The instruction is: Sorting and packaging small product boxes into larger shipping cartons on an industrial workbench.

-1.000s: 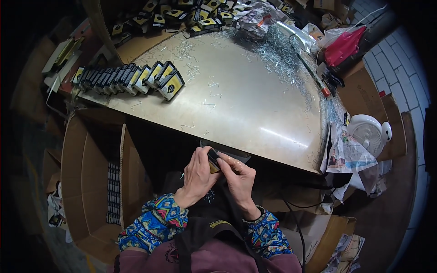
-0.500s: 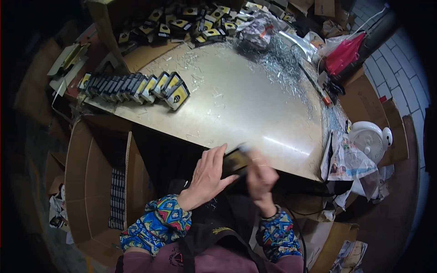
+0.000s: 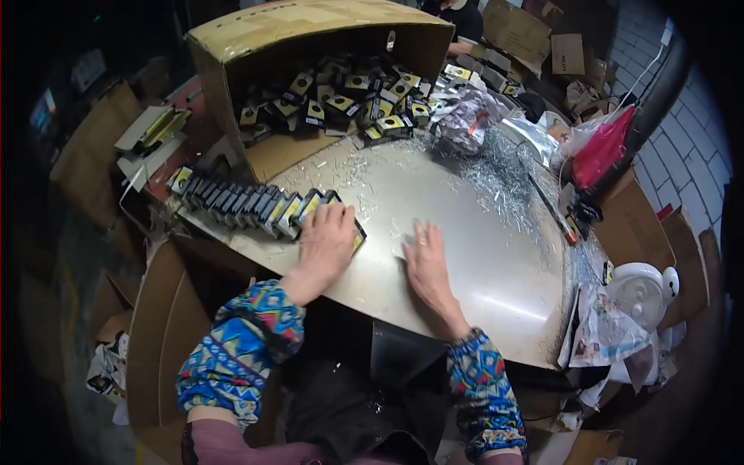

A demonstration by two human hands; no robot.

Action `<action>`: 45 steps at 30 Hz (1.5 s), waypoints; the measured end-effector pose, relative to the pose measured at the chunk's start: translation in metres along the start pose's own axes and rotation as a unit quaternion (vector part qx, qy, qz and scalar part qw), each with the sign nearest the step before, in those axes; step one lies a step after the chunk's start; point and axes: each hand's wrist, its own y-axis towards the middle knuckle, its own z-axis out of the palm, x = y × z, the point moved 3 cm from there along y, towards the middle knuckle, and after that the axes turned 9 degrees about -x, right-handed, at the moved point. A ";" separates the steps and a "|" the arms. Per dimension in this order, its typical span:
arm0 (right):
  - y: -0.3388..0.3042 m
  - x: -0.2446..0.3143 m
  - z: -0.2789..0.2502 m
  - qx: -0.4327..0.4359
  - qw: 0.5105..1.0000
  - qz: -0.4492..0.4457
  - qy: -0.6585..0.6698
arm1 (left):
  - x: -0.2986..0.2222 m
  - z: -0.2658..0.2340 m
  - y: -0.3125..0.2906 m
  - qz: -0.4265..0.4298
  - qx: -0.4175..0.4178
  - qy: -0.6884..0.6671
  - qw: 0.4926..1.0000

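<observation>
My left hand (image 3: pixel 325 246) lies over the right end of a leaning row of small black-and-yellow boxes (image 3: pixel 260 208). Its fingers curl over the end box (image 3: pixel 359 237), which shows only as a dark, yellow-edged strip beside them. My right hand (image 3: pixel 428 267) rests on or just above the metal tabletop (image 3: pixel 473 225), fingers stretched out, holding nothing I can see. Some small shiny bits lie close to its fingertips. Patterned sleeve covers reach up both forearms.
A large cardboard box (image 3: pixel 325 27) on its side holds many loose boxes at the back. Thin metal pieces (image 3: pixel 504 182) lie heaped right of centre, near crumpled plastic (image 3: pixel 465 124). A white fan (image 3: pixel 637 294) stands at the right. Another person (image 3: pixel 463 23) is at the far side.
The view has tilted up. Both hands have moved from near my lap to over the table: the left to the row's end, the right onto the tabletop. The box between them has left the lap area.
</observation>
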 end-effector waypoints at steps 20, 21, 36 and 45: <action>0.199 -0.081 0.103 0.017 0.986 -0.108 -0.123 | 0.142 0.101 0.208 0.021 0.030 0.052 0.998; 0.190 -0.076 0.097 0.048 0.983 -0.133 -0.112 | 0.118 0.097 0.211 -0.012 0.191 0.046 0.980; -0.006 -0.105 -0.078 0.065 0.989 -0.065 -0.118 | -0.012 0.114 0.110 0.010 0.515 -0.054 0.856; -0.001 -0.148 -0.110 -0.027 0.983 -0.031 -0.180 | -0.037 0.093 0.082 -0.025 0.308 -0.154 0.938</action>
